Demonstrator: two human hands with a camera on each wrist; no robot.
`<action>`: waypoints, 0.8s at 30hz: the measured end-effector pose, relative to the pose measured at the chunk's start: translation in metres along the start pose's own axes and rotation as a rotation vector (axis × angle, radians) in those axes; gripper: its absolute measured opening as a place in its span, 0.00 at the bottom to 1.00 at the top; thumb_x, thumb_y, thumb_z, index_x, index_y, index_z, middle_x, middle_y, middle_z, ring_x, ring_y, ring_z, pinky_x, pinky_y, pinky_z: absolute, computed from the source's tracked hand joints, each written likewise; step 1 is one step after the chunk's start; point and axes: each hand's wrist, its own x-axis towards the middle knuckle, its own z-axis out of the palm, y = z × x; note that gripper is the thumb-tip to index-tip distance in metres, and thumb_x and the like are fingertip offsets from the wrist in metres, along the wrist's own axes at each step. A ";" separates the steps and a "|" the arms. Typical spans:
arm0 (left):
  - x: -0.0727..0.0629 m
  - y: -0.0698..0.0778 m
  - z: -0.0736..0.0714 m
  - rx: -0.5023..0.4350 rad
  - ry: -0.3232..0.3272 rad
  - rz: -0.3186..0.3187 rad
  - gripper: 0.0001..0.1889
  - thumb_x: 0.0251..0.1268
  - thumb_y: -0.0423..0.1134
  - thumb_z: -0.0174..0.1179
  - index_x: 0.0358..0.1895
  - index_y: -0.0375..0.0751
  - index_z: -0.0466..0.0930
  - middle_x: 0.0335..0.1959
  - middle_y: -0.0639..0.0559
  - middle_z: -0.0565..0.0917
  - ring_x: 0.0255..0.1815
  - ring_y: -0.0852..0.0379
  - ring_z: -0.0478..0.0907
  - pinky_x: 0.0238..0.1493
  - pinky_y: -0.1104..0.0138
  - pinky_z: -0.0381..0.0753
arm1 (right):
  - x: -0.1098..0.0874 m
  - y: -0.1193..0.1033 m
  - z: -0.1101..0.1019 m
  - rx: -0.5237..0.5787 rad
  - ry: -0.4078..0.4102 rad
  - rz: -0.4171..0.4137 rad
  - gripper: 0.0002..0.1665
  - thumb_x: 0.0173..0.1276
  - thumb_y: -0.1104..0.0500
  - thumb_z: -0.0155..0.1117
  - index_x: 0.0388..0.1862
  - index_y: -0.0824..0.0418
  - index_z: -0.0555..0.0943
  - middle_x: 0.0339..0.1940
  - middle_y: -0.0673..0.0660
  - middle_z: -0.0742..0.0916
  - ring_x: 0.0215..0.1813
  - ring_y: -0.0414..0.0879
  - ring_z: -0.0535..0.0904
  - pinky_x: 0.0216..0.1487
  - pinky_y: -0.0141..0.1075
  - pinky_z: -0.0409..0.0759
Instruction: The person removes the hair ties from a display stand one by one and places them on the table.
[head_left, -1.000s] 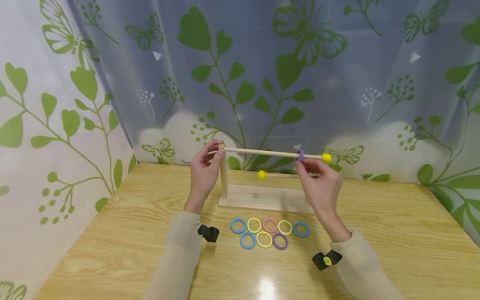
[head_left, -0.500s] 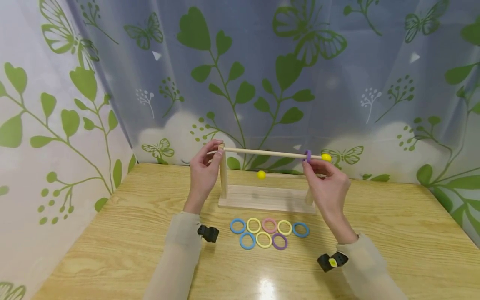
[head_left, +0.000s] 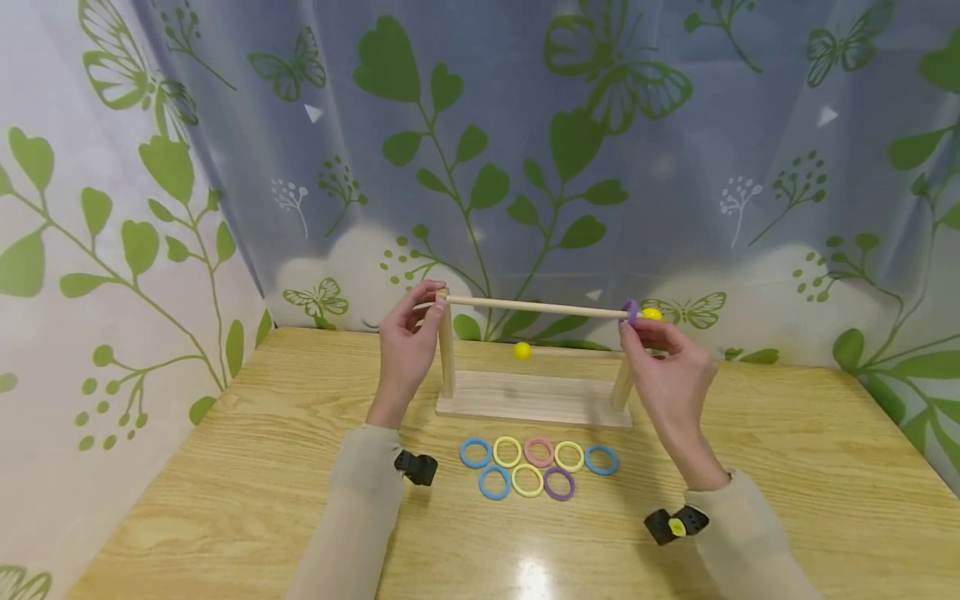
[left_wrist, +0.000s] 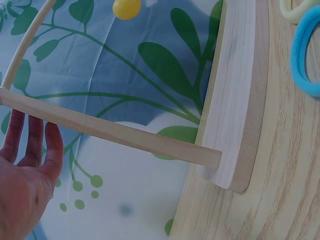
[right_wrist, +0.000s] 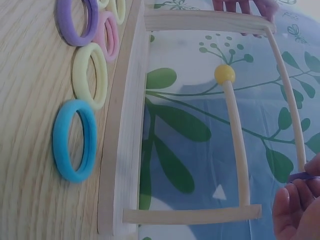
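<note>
A wooden stand has two uprights, each with a ball-tipped rod. My left hand grips the top of the left post; in the left wrist view its fingers lie against that post. Between thumb and fingers, my right hand pinches a purple hair tie. This hair tie is round the upper rod, close to the yellow ball at the rod's right end. The lower rod runs from the right post to another yellow ball.
In front of the stand, two rows of hair ties lie flat on the wooden table: blue, yellow, pink and purple. A patterned curtain hangs behind the table.
My right hand has slid the purple hair tie rightward along the upper rod, nearer the yellow ball. The left hand has kept its hold on the post.
</note>
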 end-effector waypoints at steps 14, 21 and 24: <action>0.000 0.000 -0.001 -0.002 -0.001 0.004 0.14 0.74 0.30 0.58 0.58 0.34 0.83 0.48 0.45 0.83 0.43 0.62 0.83 0.44 0.74 0.83 | 0.001 0.005 -0.009 -0.006 0.011 -0.023 0.08 0.63 0.58 0.76 0.37 0.62 0.92 0.28 0.36 0.87 0.30 0.23 0.81 0.30 0.15 0.76; 0.000 -0.001 0.000 -0.004 0.002 0.009 0.14 0.74 0.29 0.58 0.58 0.34 0.83 0.48 0.45 0.83 0.42 0.62 0.83 0.44 0.74 0.83 | 0.002 0.004 -0.013 -0.032 0.016 -0.025 0.09 0.65 0.57 0.75 0.38 0.62 0.92 0.31 0.53 0.92 0.31 0.22 0.81 0.31 0.16 0.77; 0.000 -0.001 0.000 -0.001 0.001 0.007 0.14 0.74 0.29 0.58 0.58 0.34 0.83 0.48 0.44 0.83 0.43 0.62 0.83 0.44 0.74 0.83 | 0.002 0.004 -0.015 -0.042 0.018 -0.024 0.09 0.66 0.56 0.74 0.38 0.61 0.92 0.33 0.60 0.92 0.31 0.22 0.81 0.31 0.16 0.77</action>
